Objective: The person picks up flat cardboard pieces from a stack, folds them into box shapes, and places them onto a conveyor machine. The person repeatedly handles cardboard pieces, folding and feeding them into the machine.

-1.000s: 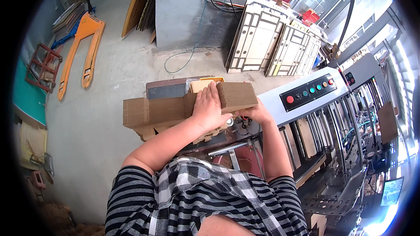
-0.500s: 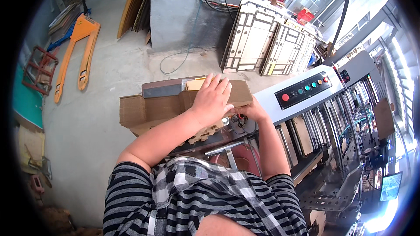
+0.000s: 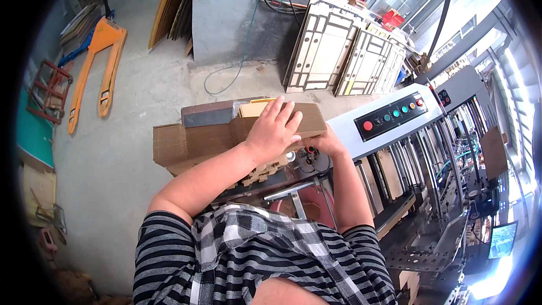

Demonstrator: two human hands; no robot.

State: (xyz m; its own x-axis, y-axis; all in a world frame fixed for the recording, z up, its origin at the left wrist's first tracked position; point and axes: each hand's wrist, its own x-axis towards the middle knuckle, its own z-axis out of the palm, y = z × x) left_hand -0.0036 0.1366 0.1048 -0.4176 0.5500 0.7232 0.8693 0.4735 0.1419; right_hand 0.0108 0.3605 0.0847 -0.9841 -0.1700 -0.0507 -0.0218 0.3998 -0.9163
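Observation:
A long piece of brown folded cardboard point(image 3: 212, 140) lies in front of me across a pile of cut cardboard blanks point(image 3: 262, 174) with notched edges. My left hand point(image 3: 272, 131) rests flat on its raised right part, fingers stretched out. At the right end, my right hand point(image 3: 323, 141) grips the cardboard's near lower edge; its fingers are partly hidden by the cardboard. Just behind my left fingertips a yellowish-tan piece point(image 3: 252, 109) shows on the dark work surface point(image 3: 210, 115).
A grey machine panel with coloured buttons point(image 3: 392, 118) stands close at right, above metal rods and rails. Patterned wooden boards point(image 3: 324, 45) lean on the far wall. An orange pallet jack point(image 3: 113, 68) is on the floor at left. A pink bin point(image 3: 316, 203) sits below the work surface.
The view has shifted very slightly. Both hands keep practically the same place on the cardboard, with the left fingers bent or spread a touch differently.

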